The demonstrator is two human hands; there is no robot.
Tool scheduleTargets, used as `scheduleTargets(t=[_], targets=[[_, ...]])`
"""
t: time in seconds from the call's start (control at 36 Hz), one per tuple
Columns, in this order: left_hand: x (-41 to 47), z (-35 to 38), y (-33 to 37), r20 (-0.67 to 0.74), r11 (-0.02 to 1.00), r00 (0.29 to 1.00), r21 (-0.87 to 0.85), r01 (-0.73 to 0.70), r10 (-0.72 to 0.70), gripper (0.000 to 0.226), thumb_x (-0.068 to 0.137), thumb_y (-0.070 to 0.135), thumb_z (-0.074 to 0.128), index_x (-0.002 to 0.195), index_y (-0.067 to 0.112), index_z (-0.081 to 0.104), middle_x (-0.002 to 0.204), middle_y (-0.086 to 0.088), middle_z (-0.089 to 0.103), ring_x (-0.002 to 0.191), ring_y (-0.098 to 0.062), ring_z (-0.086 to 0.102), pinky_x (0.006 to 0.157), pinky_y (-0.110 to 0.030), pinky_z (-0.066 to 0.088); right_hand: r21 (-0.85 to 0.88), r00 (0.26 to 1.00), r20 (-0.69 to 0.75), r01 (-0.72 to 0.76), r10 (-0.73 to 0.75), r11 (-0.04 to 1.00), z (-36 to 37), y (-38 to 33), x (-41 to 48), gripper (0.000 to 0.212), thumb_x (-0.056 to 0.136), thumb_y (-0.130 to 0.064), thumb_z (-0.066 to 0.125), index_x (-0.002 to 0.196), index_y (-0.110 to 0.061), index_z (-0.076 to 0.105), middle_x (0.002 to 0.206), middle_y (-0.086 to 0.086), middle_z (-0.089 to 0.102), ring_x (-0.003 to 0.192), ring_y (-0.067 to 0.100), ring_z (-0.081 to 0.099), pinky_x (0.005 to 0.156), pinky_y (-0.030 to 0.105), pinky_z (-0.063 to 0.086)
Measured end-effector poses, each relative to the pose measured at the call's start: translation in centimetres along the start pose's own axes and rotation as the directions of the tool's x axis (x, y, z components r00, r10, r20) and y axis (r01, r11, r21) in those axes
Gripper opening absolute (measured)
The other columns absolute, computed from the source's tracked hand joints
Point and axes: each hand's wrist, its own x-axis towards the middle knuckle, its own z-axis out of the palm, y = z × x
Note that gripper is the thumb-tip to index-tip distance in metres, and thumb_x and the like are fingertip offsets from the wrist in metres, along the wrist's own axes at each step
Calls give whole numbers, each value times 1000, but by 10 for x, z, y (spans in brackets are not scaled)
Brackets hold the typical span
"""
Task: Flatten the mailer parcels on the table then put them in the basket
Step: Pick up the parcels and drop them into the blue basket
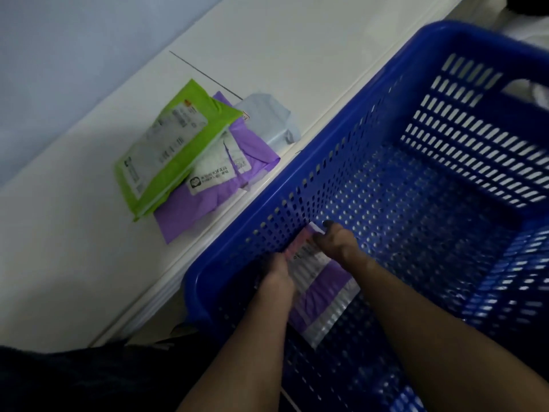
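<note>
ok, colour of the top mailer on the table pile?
Top mailer: lime green, white label. Head view.

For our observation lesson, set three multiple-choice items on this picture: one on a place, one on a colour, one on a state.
1. Where is the held purple mailer?
A on a shelf
B inside the blue basket
C on the floor

2. What colour is the top mailer of the pile on the table?
A green
B red
C black

3. What are the left grip and right grip doing?
A hanging idle
B lifting the basket
C holding the purple mailer

Key: 1 B, basket walls surround it; 2 A, its wrap is bright green; 3 C, fingers of both pinch its edges.
</note>
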Motion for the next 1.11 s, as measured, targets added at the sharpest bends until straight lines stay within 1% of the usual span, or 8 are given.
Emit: scheduleTargets(t=[0.22, 0.31, 0.42, 0.56, 0.69, 0.89, 0.97, 1.11], targets=[[-95, -5, 20, 279, 955, 944, 183, -232, 176, 16, 90, 20, 52, 81, 8, 56, 78, -10, 58, 64, -22, 55, 56, -28, 44, 29, 983, -145, 120, -115, 992, -47, -37, -63, 44, 96, -36, 50, 128, -7, 55, 126, 17, 60, 114, 34, 57, 90, 34, 46], [-94, -9, 29, 349, 920, 904, 211, -332, 246, 32, 65, 33, 63, 92, 15, 59, 92, -7, 56, 76, -20, 50, 59, -31, 41, 62, 965, -202, 182, -167, 981, -63, -45, -93, 41, 96, -40, 50, 118, -7, 60, 117, 17, 63, 109, 34, 59, 91, 37, 47], [-162, -20, 44, 479, 876, 801, 123, -466, 359, 20, 93, 24, 54, 101, 10, 66, 94, -4, 69, 83, -14, 64, 69, -23, 50, 91, 939, -273, 243, -211, 966, -84, -55, -121, 40, 96, -39, 49, 99, -2, 63, 99, 18, 65, 89, 28, 60, 77, 35, 44], [-214, -44, 64, 514, 798, 709, 73, -598, 483, 43, 100, 20, 46, 139, 2, 44, 141, -10, 49, 130, -22, 47, 106, -30, 37, 116, 882, -394, 328, -259, 938, -102, -85, -167, 34, 94, -34, 51, 76, -5, 57, 75, 13, 55, 70, 23, 50, 64, 31, 37], [-235, -71, 86, 517, 744, 641, 11, -668, 568, 28, 99, 19, 47, 121, 6, 57, 129, -13, 58, 116, -22, 57, 100, -30, 44, 185, 854, -432, 398, -290, 898, -114, -119, -193, 28, 87, -25, 55, 75, -1, 63, 70, 10, 56, 66, 20, 48, 60, 28, 38], [-228, -122, 113, 405, 806, 730, -31, -591, 550, 39, 97, 21, 49, 128, -3, 52, 127, -17, 59, 107, -25, 60, 87, -31, 49, 209, 831, -449, 455, -329, 865, -123, -163, -206, 32, 86, -24, 58, 97, 4, 68, 95, 24, 69, 76, 23, 61, 84, 51, 55], [-221, -144, 117, 399, 860, 781, -36, -510, 480, 37, 100, 22, 43, 125, -4, 51, 128, -18, 56, 120, -28, 54, 94, -34, 45, 185, 824, -449, 464, -345, 866, -122, -180, -204, 28, 89, -26, 59, 98, -3, 71, 97, 16, 71, 93, 29, 66, 88, 43, 55], [-204, -166, 126, 359, 914, 843, -94, -395, 401, 29, 99, 22, 44, 98, -4, 56, 113, -19, 59, 107, -29, 57, 94, -38, 45, 162, 837, -432, 439, -336, 884, -117, -201, -193, 31, 91, -24, 57, 105, 1, 69, 102, 19, 70, 82, 23, 59, 79, 39, 54]])
